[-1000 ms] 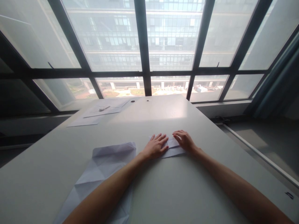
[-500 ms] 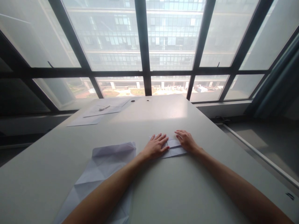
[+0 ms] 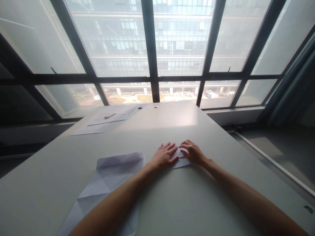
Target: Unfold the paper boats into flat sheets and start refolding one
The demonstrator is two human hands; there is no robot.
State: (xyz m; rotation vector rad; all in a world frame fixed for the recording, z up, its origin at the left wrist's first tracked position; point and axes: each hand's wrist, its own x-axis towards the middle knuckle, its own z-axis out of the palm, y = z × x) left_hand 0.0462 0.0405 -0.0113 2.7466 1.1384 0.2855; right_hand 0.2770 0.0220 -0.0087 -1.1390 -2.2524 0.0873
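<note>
A small folded sheet of white paper (image 3: pixel 181 163) lies flat on the white table, partly covered by both hands. My left hand (image 3: pixel 164 156) rests on its left part, palm down with the fingers spread. Over its right part is my right hand (image 3: pixel 193 152), fingers curved and a little apart, with thumb and fingertips close to the fold lines. Whether those fingertips pinch an edge of the paper cannot be made out. Under my left forearm lies a larger creased sheet of paper (image 3: pixel 115 170), its far edge turned up slightly.
Several flat white sheets (image 3: pixel 94 128) lie at the far left of the table (image 3: pixel 157 127), with a white pen-like object (image 3: pixel 109 115) on top. Round holes (image 3: pixel 140 108) pierce the tabletop near its far edge. Beyond stand large windows; a dark curtain (image 3: pixel 283 88) hangs at right.
My right hand has moved left across the folded paper, closer to my left hand, covering more of its middle. My left hand has stayed on the paper. The view has tilted slightly.
</note>
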